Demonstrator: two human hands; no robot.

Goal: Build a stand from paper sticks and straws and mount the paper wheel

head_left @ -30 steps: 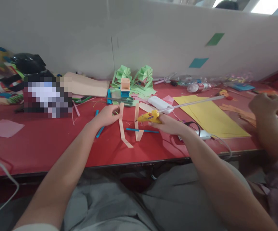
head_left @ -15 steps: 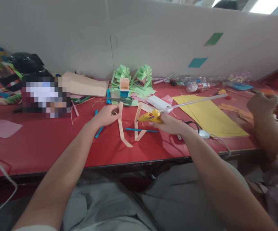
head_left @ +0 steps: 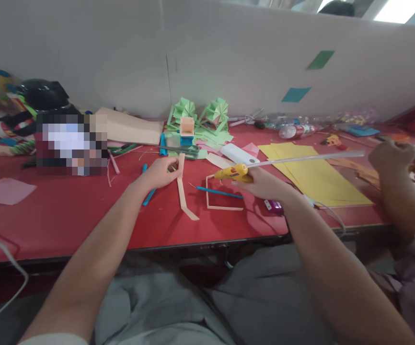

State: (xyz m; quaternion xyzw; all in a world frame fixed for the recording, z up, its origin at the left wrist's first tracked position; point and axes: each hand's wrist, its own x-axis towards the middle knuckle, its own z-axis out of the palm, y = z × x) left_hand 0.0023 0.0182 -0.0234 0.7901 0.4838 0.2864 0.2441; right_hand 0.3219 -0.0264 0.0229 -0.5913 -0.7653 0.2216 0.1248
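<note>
Head view is showing the right hand [head_left: 265, 184] gripping a yellow glue gun [head_left: 234, 173] whose nozzle is touching one peach paper strip [head_left: 217, 207], left hand [head_left: 159, 173] pinching another strip [head_left: 183, 189] left of it; hot glue could string or smear.

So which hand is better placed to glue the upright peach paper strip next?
Probably the right hand: it grips the yellow glue gun, while the left hand steadies the upright peach paper strip.
</note>
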